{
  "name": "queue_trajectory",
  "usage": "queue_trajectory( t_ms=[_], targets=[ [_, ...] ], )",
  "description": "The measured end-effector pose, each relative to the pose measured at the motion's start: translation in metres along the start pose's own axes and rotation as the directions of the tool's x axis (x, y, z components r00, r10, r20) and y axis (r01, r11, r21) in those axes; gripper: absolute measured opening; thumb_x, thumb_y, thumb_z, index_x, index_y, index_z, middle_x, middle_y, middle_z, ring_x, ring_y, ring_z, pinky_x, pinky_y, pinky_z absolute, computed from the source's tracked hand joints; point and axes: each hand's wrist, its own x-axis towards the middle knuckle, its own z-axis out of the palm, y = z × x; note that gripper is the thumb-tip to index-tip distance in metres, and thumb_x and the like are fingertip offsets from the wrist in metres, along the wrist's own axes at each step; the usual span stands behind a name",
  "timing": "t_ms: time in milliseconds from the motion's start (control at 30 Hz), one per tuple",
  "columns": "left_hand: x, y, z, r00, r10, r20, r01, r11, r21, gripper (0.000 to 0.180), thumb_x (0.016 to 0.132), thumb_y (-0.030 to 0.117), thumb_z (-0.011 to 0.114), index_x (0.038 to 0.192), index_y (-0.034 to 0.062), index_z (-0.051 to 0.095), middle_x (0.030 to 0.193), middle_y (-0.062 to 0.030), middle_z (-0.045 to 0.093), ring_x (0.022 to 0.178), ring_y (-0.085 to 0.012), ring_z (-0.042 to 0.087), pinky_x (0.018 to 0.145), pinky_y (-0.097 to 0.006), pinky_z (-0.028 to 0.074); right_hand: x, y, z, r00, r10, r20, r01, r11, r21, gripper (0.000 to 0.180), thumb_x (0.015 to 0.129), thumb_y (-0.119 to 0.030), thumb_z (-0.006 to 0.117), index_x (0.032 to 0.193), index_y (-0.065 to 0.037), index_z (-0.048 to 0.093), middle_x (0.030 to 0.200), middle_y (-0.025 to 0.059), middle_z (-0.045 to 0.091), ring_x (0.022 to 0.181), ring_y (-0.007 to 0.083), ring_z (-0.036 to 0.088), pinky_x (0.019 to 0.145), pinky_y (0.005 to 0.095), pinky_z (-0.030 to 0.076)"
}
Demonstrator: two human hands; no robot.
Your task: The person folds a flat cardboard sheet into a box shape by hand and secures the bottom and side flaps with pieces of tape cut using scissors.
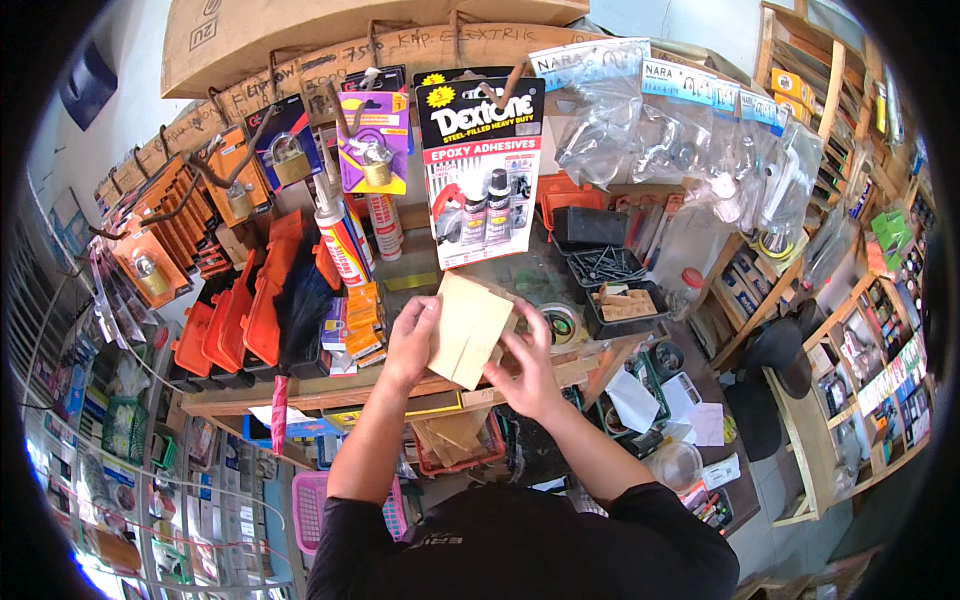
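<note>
A stack of flat tan paper pieces, looking like small brown envelopes [466, 332], is between my hands over the front edge of the wooden shelf. My left hand [406, 343] grips its left edge, thumb on top. On the other side my right hand [532, 362] has its thumb by the lower corner and its fingers along the right edge. Just beyond the stack hangs a carded adhesive pack [482, 170] with two small tubes. Similar tan pieces [452, 438] lie in a red basket under the shelf, below my wrists.
Carded padlocks [376, 165] hang from hooks at the upper left. Orange-lidded boxes [265, 300] and a black brush-like bundle [303, 295] stand on the left of the shelf. Black trays [607, 265] of screws sit to the right, under hanging clear bags [650, 130]. A pink basket [312, 510] is lower left.
</note>
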Motion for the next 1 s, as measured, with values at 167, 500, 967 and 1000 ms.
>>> queue_trajectory(
  t_ms=[167, 500, 967, 1000],
  targets=[
    [-0.013, 0.001, 0.012, 0.984, -0.171, 0.046, 0.176, 0.921, -0.347, 0.040, 0.097, 0.036, 0.042, 0.115, 0.0016, 0.049, 0.102, -0.0083, 0.060, 0.090, -0.0157, 0.060, 0.079, -0.030, 0.050, 0.010, -0.023, -0.013, 0.981, -0.058, 0.187, 0.072, 0.995, -0.069, 0.089, 0.067, -0.059, 0.070, 0.131, -0.006, 0.038, 0.138, 0.0215, 0.026, 0.125, 0.0460, 0.026, 0.102, 0.0564, 0.022],
    [-0.028, -0.001, 0.027, 0.980, -0.165, 0.108, 0.195, 0.899, -0.392, 0.041, 0.098, 0.036, 0.036, 0.119, 0.0020, 0.048, 0.107, -0.0103, 0.060, 0.094, -0.0189, 0.061, 0.083, -0.033, 0.050, -0.003, -0.015, 0.030, 0.951, -0.154, -0.267, 0.163, 0.987, 0.011, 0.085, 0.070, -0.037, 0.073, 0.131, -0.005, 0.024, 0.128, 0.0213, 0.032, 0.120, 0.0431, 0.029, 0.100, 0.0545, 0.026],
    [-0.022, -0.007, 0.016, 0.942, 0.258, -0.214, -0.120, 0.855, 0.504, 0.027, 0.089, 0.029, 0.059, 0.096, 0.0030, 0.061, 0.098, -0.0112, 0.061, 0.087, -0.0216, 0.060, 0.075, -0.030, 0.047, 0.002, -0.011, 0.063, 0.783, 0.613, -0.104, -0.197, 0.403, 0.893, 0.040, 0.085, 0.004, 0.048, 0.123, 0.002, 0.035, 0.111, 0.0117, 0.045, 0.100, 0.0157, 0.052, 0.089, 0.0280, 0.044],
    [-0.016, -0.006, 0.020, 0.903, 0.407, -0.139, -0.211, 0.701, 0.681, 0.025, 0.087, 0.027, 0.062, 0.094, 0.0030, 0.062, 0.099, -0.0125, 0.061, 0.088, -0.0232, 0.059, 0.075, -0.030, 0.046, -0.001, 0.005, 0.074, 0.778, 0.622, -0.090, -0.183, 0.361, 0.914, 0.038, 0.085, 0.004, 0.048, 0.121, 0.002, 0.037, 0.109, 0.0112, 0.048, 0.098, 0.0155, 0.053, 0.086, 0.0277, 0.046]
  ],
)
